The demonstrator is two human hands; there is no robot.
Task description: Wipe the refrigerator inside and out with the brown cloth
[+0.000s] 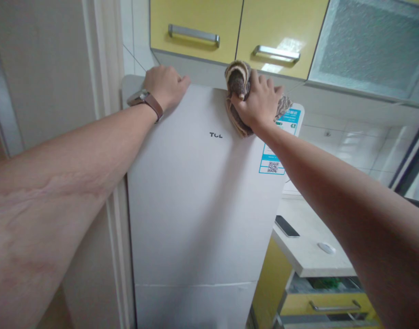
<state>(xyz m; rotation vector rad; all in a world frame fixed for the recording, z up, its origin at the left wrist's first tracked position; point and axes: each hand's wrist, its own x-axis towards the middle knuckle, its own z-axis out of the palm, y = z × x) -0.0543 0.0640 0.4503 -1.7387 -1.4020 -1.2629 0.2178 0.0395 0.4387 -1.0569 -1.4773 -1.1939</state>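
A white refrigerator (196, 205) with a TCL logo stands in front of me. My left hand (166, 87), with a watch (144, 99) on its wrist, grips the top edge of the door near the left corner; its fingertips are hidden behind the edge. With my right hand (262, 100) I hold a bunched brown and cream cloth (237, 80) against the upper right of the door. Fingers and thumb close over the fabric, and part of it sticks out on both sides. A blue and white label (271, 167) lies partly behind my right hand and forearm.
Yellow wall cabinets (196, 18) hang close above the refrigerator, beside a frosted glass door (374, 45). On the right, a white counter (308, 256) carries a phone (286, 226) and a small white oval object (326, 248). A door frame (108, 137) borders the left side.
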